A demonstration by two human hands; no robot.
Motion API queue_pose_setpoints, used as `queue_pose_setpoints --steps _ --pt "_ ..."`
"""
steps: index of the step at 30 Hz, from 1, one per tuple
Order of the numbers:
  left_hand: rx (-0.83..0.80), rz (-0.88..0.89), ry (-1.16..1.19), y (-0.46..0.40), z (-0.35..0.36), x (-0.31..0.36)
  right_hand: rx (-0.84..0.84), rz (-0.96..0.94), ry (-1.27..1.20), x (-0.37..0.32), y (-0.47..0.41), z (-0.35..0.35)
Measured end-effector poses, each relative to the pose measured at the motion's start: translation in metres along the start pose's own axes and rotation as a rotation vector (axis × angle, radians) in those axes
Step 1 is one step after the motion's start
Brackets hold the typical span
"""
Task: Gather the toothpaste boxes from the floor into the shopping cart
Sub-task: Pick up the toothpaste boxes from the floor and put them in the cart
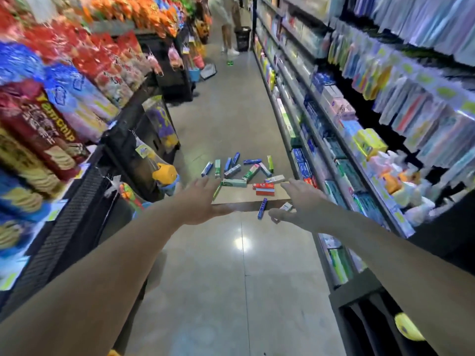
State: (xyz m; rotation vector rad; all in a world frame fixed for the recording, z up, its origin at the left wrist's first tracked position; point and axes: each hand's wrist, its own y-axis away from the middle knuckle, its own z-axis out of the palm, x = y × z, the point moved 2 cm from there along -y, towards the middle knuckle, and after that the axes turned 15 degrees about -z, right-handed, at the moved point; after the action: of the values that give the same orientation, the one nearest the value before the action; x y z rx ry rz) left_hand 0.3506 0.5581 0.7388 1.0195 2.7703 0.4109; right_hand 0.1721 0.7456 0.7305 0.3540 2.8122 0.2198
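Several toothpaste boxes [240,173], blue, green, white and red, lie scattered on the aisle floor ahead. Two red boxes [264,189] rest on a flat tan board [236,196] lying on the floor. A blue box [262,208] lies across the board's near edge. Both my arms stretch forward above the floor. My left hand [203,201] hovers with fingers spread over the board's left end. My right hand [300,205] is spread over its right end. Neither hand holds anything.
Snack shelves and hanging toys [164,173] line the left. Shelves of toothpaste and toiletries [334,160] run along the right. At the far end of the aisle a person [226,24] stands beside a black basket [243,38]. The glossy floor [241,278] lies in front of me.
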Motion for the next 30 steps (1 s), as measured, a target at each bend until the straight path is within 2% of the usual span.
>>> queue_pose_setpoints --steps 3,7,11,18,23,30 --pt "-0.02 0.0 0.014 -0.029 0.004 0.002 0.008 -0.069 -0.037 0.017 -0.03 0.008" --pt "-0.027 -0.008 0.026 -0.082 0.003 -0.004 -0.082 -0.059 -0.041 0.038 -0.091 0.011" --pt "-0.087 0.001 0.054 -0.15 -0.007 -0.016 -0.082 -0.066 -0.038 0.054 -0.154 0.001" --pt "-0.081 0.1 0.014 -0.287 -0.043 -0.032 -0.073 0.08 -0.039 0.096 -0.261 -0.033" --pt "-0.132 0.138 -0.004 -0.371 -0.062 -0.017 -0.047 0.157 -0.061 0.133 -0.316 -0.051" --pt "-0.213 0.218 -0.035 -0.479 -0.072 0.04 -0.073 0.201 -0.094 0.22 -0.375 -0.045"
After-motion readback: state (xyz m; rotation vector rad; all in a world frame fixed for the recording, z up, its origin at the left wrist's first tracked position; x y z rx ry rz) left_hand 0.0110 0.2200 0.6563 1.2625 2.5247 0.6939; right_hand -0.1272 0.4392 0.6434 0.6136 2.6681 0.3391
